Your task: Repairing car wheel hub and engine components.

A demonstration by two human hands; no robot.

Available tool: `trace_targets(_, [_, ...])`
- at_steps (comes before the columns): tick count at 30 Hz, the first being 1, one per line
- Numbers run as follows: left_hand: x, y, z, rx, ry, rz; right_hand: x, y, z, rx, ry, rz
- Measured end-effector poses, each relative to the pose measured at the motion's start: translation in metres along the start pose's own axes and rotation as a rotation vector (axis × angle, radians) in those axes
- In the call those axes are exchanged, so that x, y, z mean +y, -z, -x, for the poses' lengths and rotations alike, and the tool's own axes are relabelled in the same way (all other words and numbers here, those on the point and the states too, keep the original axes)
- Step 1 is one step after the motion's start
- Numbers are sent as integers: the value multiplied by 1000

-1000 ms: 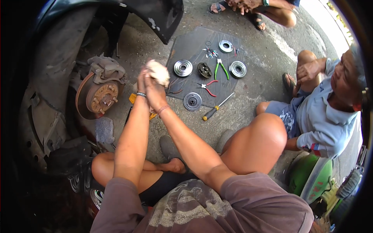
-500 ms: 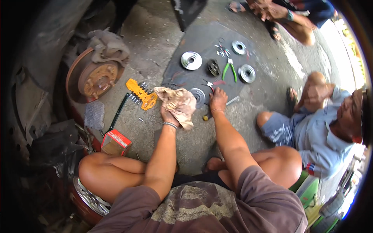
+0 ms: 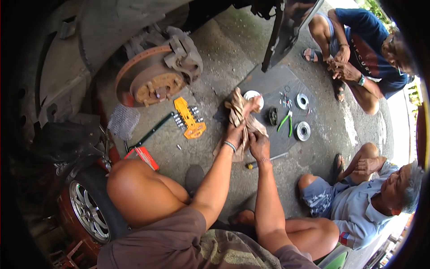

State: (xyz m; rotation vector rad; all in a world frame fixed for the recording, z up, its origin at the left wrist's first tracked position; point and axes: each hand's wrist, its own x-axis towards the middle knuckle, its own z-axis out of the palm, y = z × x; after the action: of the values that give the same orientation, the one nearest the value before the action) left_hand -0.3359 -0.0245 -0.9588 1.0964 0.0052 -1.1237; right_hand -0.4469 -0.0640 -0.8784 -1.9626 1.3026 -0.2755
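You are wiping a round metal part [image 3: 252, 95] with the rag [image 3: 239, 117], over the dark mat [image 3: 268, 85] on the floor. Your left hand [image 3: 234, 133] is pinching the rag; your right hand [image 3: 259, 145] is closing on its lower folds. The part is showing pale and shiny, half wrapped; next it likely needs turning inside the stained, crumpled cloth.

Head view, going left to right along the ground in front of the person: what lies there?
Rusty brake disc → orange socket holder → left hand gripping the beige rag → right hand → green-handled pliers → round metal ring.
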Motion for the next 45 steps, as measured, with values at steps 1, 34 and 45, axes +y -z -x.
trace_targets(1, [2, 9, -9, 12, -47, -79, 0, -4, -3, 1, 12, -56])
trace_targets(34, [35, 54, -62, 237, -170, -346, -14, 15, -14, 107, 206, 104])
trace_targets(45, [87, 27, -10, -405, 474, -1004, 134, 77, -61, 364, -324, -147])
